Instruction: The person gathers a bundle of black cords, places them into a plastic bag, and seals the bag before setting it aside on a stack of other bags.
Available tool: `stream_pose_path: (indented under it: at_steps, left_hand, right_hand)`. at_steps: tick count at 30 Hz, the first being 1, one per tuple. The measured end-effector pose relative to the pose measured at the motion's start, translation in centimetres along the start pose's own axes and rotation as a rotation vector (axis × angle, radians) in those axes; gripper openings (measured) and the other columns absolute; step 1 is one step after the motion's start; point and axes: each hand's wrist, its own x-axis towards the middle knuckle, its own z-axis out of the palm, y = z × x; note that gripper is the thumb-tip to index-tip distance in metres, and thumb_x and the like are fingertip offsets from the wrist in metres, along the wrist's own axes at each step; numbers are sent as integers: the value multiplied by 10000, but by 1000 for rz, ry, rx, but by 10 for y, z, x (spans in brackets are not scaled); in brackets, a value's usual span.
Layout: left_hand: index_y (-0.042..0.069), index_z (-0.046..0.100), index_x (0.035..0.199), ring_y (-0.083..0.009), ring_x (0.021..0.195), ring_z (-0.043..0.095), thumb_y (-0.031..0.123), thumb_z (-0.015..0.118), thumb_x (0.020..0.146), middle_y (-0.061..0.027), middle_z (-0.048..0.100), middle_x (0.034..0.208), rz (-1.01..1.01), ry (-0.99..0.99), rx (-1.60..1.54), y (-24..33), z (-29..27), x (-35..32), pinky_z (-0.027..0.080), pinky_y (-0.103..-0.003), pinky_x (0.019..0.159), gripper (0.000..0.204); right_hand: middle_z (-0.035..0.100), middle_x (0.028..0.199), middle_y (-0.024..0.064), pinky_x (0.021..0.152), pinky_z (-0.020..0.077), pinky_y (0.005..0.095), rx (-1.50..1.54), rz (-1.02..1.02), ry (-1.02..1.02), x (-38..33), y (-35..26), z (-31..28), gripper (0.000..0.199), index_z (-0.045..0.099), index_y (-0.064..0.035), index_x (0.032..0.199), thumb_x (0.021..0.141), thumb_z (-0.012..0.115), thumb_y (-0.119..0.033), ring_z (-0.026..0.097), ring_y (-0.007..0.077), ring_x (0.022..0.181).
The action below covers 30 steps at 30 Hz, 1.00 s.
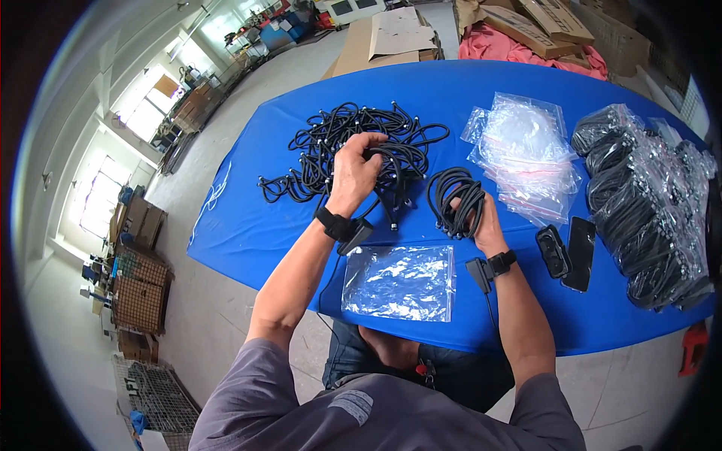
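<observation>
A tangled pile of black cords (pixel 312 177) with small metal ends lies left of the middle of the table. My left hand (pixel 353 174) is in the pile, thumb and fingers closed around black cord; how many strands is hidden. To the right, my right hand (pixel 489 225) grips a looped bundle of black cords (pixel 455 197), held just above the cloth. A clear zip bag (pixel 398 284) lies flat near the front edge, between my forearms, and looks unfilled. Each wrist wears a black strap with a small dark device.
A blue cloth (pixel 278 233) covers the table. Stacked clear bags (pixel 526 150) lie at the right, beyond a dark phone (pixel 579 254) and a black case (pixel 553 251). Bagged black cords (pixel 639 203) are heaped at the far right. Cardboard (pixel 402 37) stands behind the table.
</observation>
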Motion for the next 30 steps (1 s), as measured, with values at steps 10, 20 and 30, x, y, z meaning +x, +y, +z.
stream_pose_path:
  at_steps: [10,20,30]
  left_hand:
    - [-45,657,1179,-104,827,644,-33,646,832,-58,694,934,-458,-183,-550,39,47,-7,526,-254,746,347]
    - [-52,658,1167,-130,891,687,58,709,915,-90,719,1010,-647,-406,-884,64,50,1,541,-250,781,280]
    - [-13,665,1181,-118,935,665,215,724,964,-58,716,1059,-684,-396,-1096,65,68,-16,520,-259,863,321]
  right_hand:
    - [643,907,-11,692,507,226,-262,-152,-217,-9,-17,19,214,626,1,1074,957,670,-173,586,69,777]
    - [638,965,-12,743,494,210,-221,-158,33,5,7,2,241,606,-30,1147,941,672,-137,585,50,852]
    - [654,883,65,747,502,267,-625,-541,189,9,-1,8,210,636,-16,1110,914,563,-36,600,143,790]
